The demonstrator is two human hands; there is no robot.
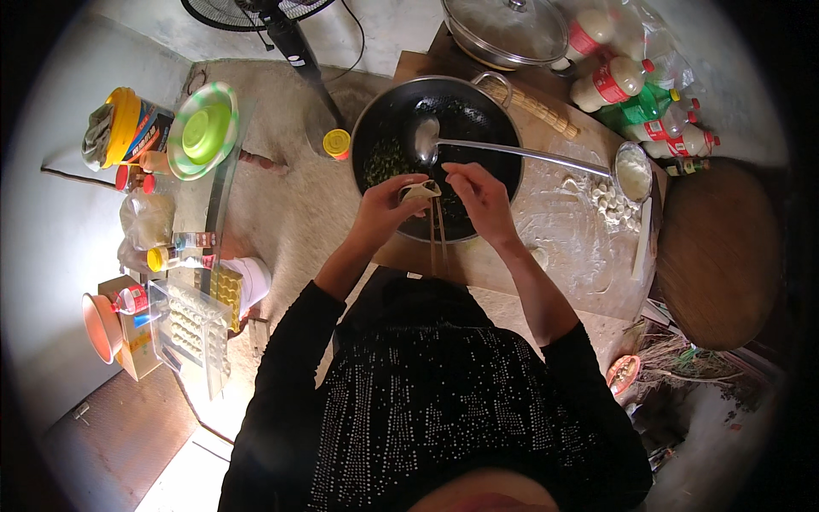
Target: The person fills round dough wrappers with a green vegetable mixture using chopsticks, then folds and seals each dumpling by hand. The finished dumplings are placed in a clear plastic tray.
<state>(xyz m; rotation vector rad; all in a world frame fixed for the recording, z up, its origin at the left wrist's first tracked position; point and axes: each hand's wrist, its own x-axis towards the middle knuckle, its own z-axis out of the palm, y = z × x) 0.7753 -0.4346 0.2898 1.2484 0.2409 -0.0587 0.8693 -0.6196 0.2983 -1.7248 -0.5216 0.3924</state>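
Note:
My left hand [390, 203] holds a round dough wrapper [419, 191] folded partway into a cup, over the near part of a black wok [492, 121]. Just to its right is my right hand [477, 195], fingers curled and apart from the wrapper; whether it grips anything is unclear. Chopped green filling [384, 163] lies in the wok's left side. Wooden chopsticks [432, 246] lean across the wok's near rim. A long-handled metal ladle [524, 152] rests with its bowl in the wok and its handle reaching right, to a bowl of flour [633, 171].
Small dough pieces [615, 203] and a white stick [642, 238] lie on the floured board [576, 275]. Behind stand a lidded pan [508, 32] and plastic bottles [614, 83]. A round wooden board [720, 256] is at right. At left, shaped dumplings [189, 326] lie in rows near a basin [203, 131].

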